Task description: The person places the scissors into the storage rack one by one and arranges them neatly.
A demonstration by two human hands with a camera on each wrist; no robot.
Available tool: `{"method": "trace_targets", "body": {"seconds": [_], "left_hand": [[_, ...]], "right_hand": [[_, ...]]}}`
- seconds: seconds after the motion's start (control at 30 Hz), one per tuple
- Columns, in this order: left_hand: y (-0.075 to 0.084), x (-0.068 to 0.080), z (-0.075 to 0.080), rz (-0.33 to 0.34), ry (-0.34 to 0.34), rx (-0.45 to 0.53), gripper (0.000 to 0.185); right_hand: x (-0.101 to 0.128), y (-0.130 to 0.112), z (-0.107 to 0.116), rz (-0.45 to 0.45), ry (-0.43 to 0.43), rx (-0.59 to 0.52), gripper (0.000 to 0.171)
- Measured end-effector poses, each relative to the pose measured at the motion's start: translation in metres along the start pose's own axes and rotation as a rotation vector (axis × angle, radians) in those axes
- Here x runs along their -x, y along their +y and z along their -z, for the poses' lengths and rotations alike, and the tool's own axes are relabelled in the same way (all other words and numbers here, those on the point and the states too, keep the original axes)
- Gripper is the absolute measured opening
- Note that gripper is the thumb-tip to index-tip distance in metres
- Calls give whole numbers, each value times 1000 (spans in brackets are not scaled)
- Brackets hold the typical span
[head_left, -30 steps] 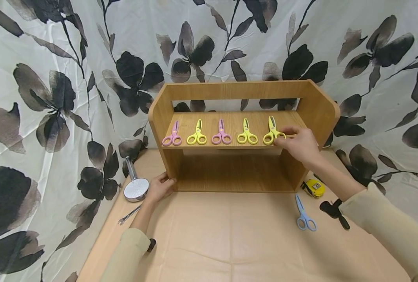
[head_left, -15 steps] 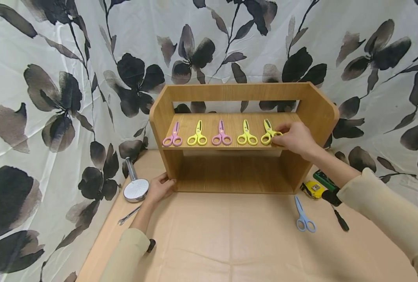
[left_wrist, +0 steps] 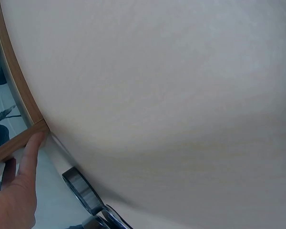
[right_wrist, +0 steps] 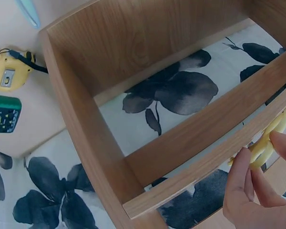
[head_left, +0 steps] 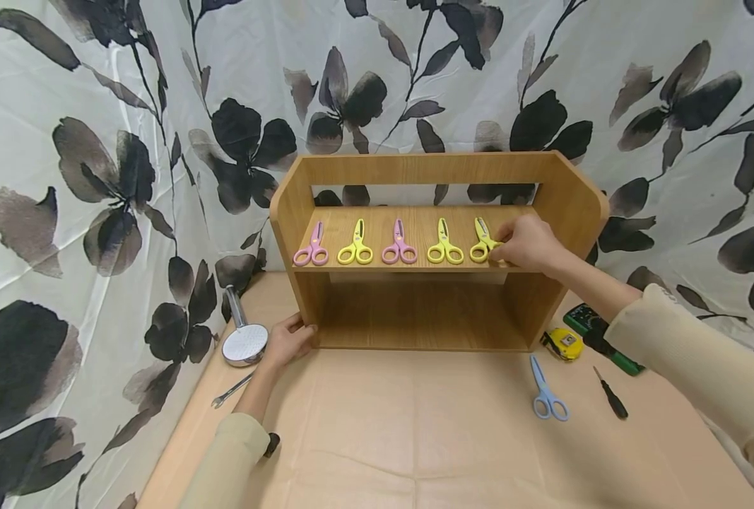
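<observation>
A two-tier wooden shelf [head_left: 424, 168] stands on the table. In a row along its upper board lie two pairs of pink scissors [head_left: 399, 251] and three pairs of yellow scissors [head_left: 444, 251]. My right hand [head_left: 529, 244] pinches a handle of the rightmost yellow scissors [right_wrist: 263, 149] at the board's front edge; these lean slightly left, and the fingers cover part of the handle. My left hand [head_left: 290, 339] holds the shelf's lower left front corner, one digit against the front edge [left_wrist: 35, 138] and the other fingers partly hidden behind the wood.
Left of the shelf lie a shower head [head_left: 245, 344] and a wrench [head_left: 232, 390]. To the right are blue scissors [head_left: 548, 396], a yellow tape measure [head_left: 564, 343], a screwdriver [head_left: 612, 396] and a green multimeter [head_left: 596, 332], partly under the right sleeve. A floral curtain [head_left: 415, 85] hangs behind.
My right hand has shifted the rightmost yellow scissors slightly left and lower on the board. The right forearm moved, uncovering the multimeter and the screwdriver. My left hand stays put.
</observation>
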State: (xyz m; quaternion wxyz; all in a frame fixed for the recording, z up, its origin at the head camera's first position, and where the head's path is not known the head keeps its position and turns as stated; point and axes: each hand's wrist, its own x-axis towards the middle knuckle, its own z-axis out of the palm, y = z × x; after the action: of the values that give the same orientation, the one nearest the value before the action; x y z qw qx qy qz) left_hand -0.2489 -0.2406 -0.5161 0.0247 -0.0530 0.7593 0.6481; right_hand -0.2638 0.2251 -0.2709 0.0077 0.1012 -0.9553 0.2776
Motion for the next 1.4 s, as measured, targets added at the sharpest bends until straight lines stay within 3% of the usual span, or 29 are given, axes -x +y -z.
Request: {"method": "trace_targets", "body": {"seconds": [0.5, 1.4], "left_hand": [[1, 1, -1, 9, -7, 16, 66], [3, 1, -1, 5, -19, 6, 66]], "right_hand": [[-3, -3, 2, 1, -47, 53, 28], [-3, 1, 2, -1, -76, 47, 35]]}}
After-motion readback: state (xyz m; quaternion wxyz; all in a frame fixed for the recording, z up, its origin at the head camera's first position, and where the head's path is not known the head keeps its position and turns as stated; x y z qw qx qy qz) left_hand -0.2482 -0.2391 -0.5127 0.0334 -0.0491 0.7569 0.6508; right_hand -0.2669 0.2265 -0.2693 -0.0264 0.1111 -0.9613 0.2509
